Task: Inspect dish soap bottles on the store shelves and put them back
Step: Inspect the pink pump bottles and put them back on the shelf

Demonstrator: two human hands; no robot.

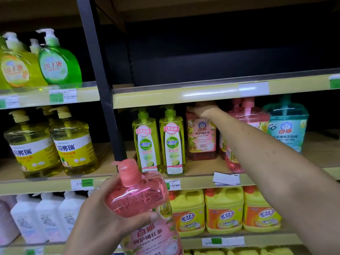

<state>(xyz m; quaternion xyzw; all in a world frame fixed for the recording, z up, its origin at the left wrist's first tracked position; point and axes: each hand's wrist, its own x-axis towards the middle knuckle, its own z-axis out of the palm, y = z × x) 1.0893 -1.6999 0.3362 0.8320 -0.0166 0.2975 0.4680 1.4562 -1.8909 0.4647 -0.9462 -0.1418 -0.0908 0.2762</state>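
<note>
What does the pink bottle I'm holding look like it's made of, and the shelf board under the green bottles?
Pink bottle: likely clear glossy plastic, since pink liquid shows through and highlights glint; its pump looks opaque plastic. Shelf board: seemingly matte wood-look laminate, tan and dull; real wood can't be confirmed.

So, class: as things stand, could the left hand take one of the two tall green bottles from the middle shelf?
Probably not: the left hand already grips a pink bottle. The green bottles stand unblocked at the shelf front, so it would need emptying first.

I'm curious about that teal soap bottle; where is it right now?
In the head view, the teal bottle stands at the right end of the middle shelf, just right of the pink bottles, beyond the reaching right hand.
</note>
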